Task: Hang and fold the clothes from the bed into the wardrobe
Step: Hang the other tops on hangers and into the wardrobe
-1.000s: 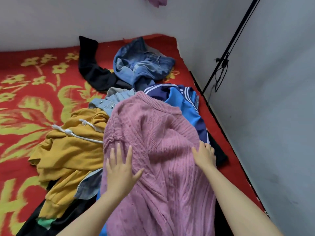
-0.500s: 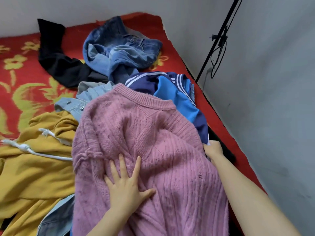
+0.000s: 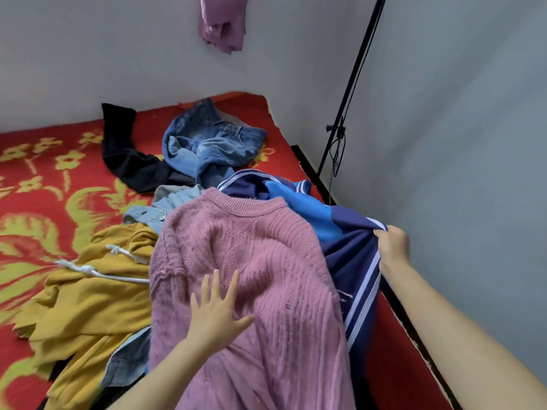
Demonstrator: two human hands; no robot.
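Higher than before, the right hand (image 3: 392,247) clenches its grip on the white-striped navy-and-blue track jacket (image 3: 349,250), while left of that grip the left hand (image 3: 217,315) lies released, flat on the pink knitted sweater (image 3: 260,255) on the red flowered bed (image 3: 44,179).

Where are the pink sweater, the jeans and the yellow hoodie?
Pink sweater (image 3: 266,247): head view, on its knit chest.
Jeans (image 3: 213,143): head view, on the crumpled middle.
Yellow hoodie (image 3: 88,306): head view, on its body below the cord.
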